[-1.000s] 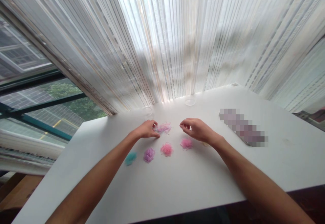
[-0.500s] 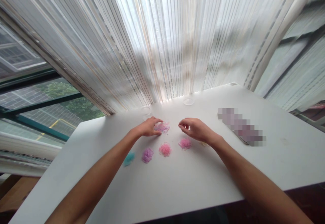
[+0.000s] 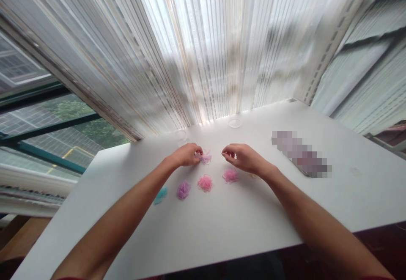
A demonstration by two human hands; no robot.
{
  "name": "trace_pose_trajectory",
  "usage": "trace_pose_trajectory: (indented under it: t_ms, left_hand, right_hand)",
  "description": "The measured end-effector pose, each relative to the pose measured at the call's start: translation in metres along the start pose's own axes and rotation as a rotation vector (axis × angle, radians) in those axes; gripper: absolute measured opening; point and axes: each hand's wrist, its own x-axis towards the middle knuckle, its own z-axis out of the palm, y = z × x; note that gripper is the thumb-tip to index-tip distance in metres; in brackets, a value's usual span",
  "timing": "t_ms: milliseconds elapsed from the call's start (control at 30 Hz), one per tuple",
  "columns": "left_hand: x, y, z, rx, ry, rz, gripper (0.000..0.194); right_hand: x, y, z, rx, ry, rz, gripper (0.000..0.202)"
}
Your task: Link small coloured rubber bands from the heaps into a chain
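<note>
My left hand is at the mixed pile of thin pink and lilac rubber bands, thumb and fingers closed on its left side. Across from it, my right hand hovers right of that pile, fingers curled into a pinch; anything between the tips is too small to make out. Nearer me lie sorted heaps of bands in a row: teal, purple, coral pink and bright pink. A pale yellowish heap is partly hidden under my right wrist.
The white table carries two clear round dishes or lids, one at the back middle and one farther left. A pixelated flat, long object lies on the right. Striped sheer curtains hang behind the table.
My left hand's spread fingers have closed on the left side of the mixed pile, drawing it together. My right hand has barely moved, staying pinched.
</note>
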Motion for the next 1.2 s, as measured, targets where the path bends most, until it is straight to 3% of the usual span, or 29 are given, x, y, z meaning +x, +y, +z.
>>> trace_pose_trajectory:
  t_ms: [367,1200]
  left_hand:
    - [0.002,-0.006,-0.011,-0.026,0.035,0.002,0.025]
    - [-0.003,-0.002,-0.024,-0.012,0.114,0.002,0.026]
  right_hand:
    - [-0.001,0.001,-0.002,0.001,0.01,0.004,0.015]
    - [-0.002,0.004,-0.001,0.01,0.012,-0.004,0.016]
